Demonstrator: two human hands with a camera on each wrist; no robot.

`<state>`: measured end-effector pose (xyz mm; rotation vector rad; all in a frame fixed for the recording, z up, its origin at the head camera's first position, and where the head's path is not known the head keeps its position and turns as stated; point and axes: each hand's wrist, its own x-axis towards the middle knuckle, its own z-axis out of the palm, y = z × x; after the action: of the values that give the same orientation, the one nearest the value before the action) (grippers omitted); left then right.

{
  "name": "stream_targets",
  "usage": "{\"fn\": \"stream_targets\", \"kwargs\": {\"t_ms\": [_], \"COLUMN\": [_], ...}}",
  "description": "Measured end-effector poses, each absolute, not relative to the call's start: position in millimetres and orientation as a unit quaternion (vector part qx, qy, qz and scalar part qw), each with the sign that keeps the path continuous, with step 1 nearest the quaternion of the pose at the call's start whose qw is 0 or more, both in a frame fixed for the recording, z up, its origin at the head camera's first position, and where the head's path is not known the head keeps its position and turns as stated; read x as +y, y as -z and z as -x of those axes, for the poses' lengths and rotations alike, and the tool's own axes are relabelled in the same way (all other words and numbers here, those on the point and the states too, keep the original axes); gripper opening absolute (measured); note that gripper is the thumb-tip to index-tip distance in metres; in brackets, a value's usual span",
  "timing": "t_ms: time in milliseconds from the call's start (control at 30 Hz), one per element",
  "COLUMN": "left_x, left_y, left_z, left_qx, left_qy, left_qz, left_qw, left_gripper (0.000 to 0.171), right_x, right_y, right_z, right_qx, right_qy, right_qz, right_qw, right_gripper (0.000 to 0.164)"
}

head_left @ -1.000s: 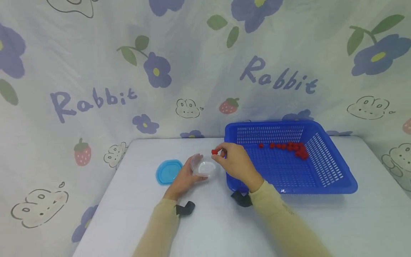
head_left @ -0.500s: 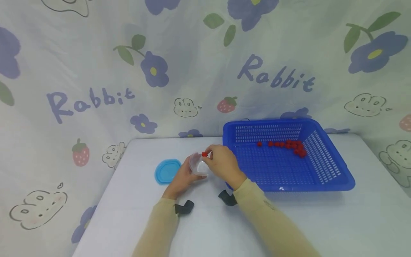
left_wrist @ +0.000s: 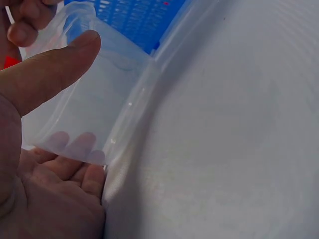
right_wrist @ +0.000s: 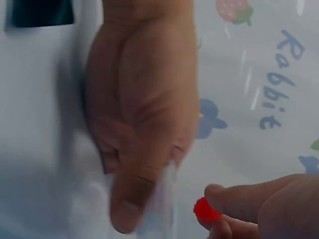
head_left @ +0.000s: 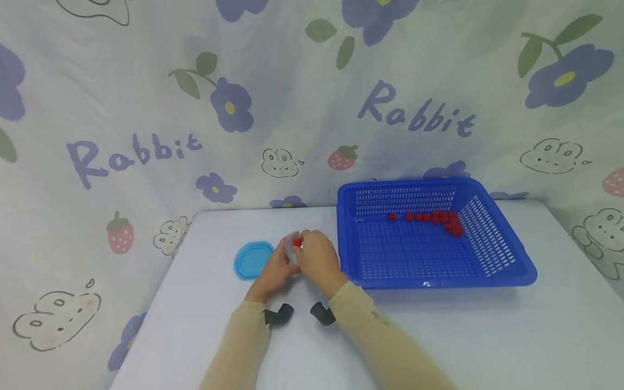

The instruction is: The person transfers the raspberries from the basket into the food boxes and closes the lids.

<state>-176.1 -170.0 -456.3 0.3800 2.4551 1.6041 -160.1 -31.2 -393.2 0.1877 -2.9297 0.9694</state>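
My left hand (head_left: 277, 271) grips a clear plastic cup (left_wrist: 94, 104), the thumb on one side and the fingers round the other. In the left wrist view the cup is tilted and looks see-through, with no contents visible in the part shown. My right hand (head_left: 319, 260) pinches a small red bumpy piece (right_wrist: 207, 209), like a raspberry, between thumb and fingertips. It holds the piece at the cup's mouth. Left of the left hand, a light blue lid (head_left: 253, 260) lies flat on the table.
A blue slotted basket (head_left: 439, 283) stands on the right of the white table (head_left: 468, 336). Inside it, several red pieces (head_left: 450, 221) lie along the back and toward the right. A patterned cloth (head_left: 292, 97) hangs behind the table.
My right hand has moved left, from beside the basket to the cup's mouth, still pinching the red piece. The left hand keeps hold of the cup, now more tilted. The head view has shifted slightly.
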Motion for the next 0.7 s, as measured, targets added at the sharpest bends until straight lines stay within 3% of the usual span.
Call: {"fn": "stream_targets", "kwargs": {"t_ms": [167,333,700], "left_x": [-168.3,-171.7,-173.5], "left_y": [448.5,467.5,478.2], "left_z": [173.1,182.9,185.6], "left_qx": [0.836,0.827,0.841], "left_qy": [-0.524,-0.538,-0.524], "left_qz": [-0.137,-0.139,-0.12], "left_qw": [0.091,0.083,0.064], "left_gripper": [0.082,0.084,0.083], "right_x": [-37.6,-38.2,-34.3], "right_y": [408.7,417.0,411.6], "right_z": [159.1,159.9,157.0], "right_qx": [-0.951,-0.951,-0.945], "right_qy": [-0.298,-0.294,-0.309], "right_qz": [-0.043,-0.038,-0.057], "right_qw": [0.064,0.088,0.097], "right_gripper": [0.026,0.028,0.029]}}
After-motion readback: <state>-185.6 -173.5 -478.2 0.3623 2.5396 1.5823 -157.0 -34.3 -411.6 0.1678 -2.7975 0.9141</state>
